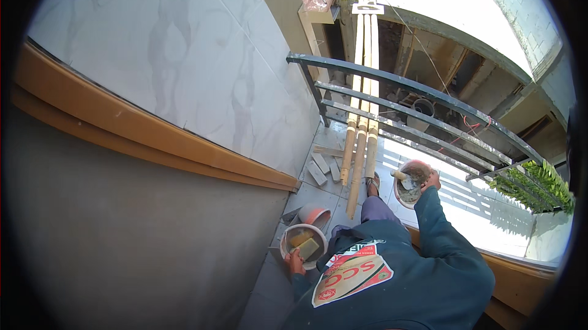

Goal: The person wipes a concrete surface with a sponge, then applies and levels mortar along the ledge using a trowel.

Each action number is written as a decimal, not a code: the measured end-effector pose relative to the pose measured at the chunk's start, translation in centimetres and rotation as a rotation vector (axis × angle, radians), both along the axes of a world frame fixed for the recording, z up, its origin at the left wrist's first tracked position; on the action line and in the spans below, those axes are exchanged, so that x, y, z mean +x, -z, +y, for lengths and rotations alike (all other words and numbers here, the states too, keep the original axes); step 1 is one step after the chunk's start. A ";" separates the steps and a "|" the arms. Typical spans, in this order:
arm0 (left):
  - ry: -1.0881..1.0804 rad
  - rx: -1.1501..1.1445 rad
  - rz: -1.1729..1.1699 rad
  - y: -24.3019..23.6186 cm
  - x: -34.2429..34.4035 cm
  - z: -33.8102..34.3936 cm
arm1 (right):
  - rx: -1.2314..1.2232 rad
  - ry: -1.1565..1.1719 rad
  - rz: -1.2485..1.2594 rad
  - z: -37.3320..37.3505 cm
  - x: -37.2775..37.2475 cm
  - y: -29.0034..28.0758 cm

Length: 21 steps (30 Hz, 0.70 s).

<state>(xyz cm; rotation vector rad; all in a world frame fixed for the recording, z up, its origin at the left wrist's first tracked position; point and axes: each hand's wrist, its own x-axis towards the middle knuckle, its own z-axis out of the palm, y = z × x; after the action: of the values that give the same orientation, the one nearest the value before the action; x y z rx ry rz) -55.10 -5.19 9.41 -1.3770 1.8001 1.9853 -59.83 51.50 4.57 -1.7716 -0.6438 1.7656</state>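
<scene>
My left hand point(295, 261) is closed on the near rim of a pale bucket point(284, 245) at the lower middle. A yellow sponge point(308, 248) lies inside it, beside another yellowish piece that I cannot make out. Farther right, my right hand point(432, 180) grips the right rim of a second bucket point(399, 196). This one holds grey wet mortar point(411, 194) and a trowel with a light, rounded handle point(399, 175) resting toward the left rim. The fingertips of both hands are partly hidden. Behind the left bucket, an orange and white bucket point(315, 214) stands tilted.
Long bamboo poles point(362, 125) run over a dark metal railing point(398, 77) down to the tiled floor. Cut tile pieces point(317, 170) lie left of them. A marbled tile wall point(177, 54) with an orange-brown ledge point(153, 139) rises at left. Green fern leaves point(533, 186) hang at right.
</scene>
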 end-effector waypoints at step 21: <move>0.328 -0.046 0.175 -17.3 -28.9 20.1 | -0.242 0.242 -0.176 2.6 6.3 5.2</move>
<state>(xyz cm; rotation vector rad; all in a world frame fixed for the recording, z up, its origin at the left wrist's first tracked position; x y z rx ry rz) -84.00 14.91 26.68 -0.8688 2.0034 1.9468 -53.58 54.08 -0.64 -2.0885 -0.2748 1.5876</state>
